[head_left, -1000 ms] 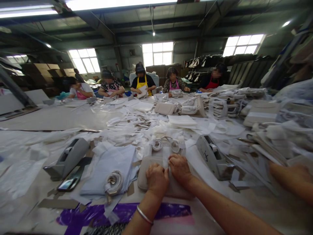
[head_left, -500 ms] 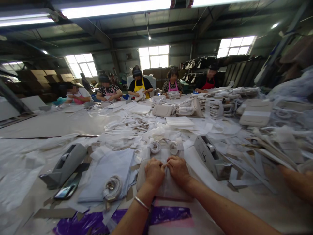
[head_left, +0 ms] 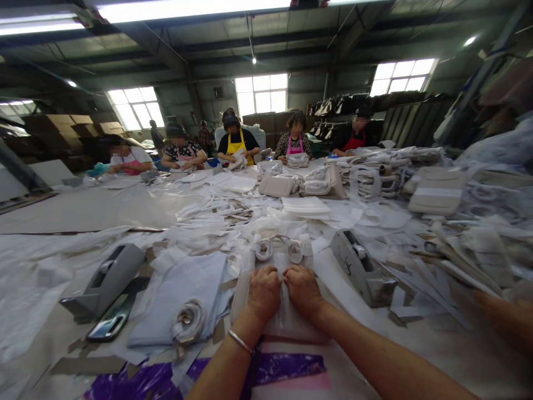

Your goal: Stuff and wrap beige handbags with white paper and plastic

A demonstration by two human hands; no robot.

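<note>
My left hand point(head_left: 263, 291) and my right hand point(head_left: 303, 289) rest side by side, knuckles up and fingers curled down, on a flat beige pouch point(head_left: 244, 297) wrapped in clear plastic. The fingertips pinch the plastic at the middle of the pouch's top. A silver bangle circles my left wrist. Two small coils of white strap point(head_left: 265, 249) lie just beyond my fingers.
Grey tape dispensers stand at the left point(head_left: 109, 278) and the right point(head_left: 361, 268). A phone point(head_left: 106, 322) lies by the left one. Blue-grey sheets with a coiled strap point(head_left: 186, 322) lie left of the pouch. Another person's arm point(head_left: 506, 316) reaches in at right. Several people work at the far side.
My hands have drawn closer together at the pouch's middle and shifted slightly up the pouch. The arm at the right has pulled back toward the edge.
</note>
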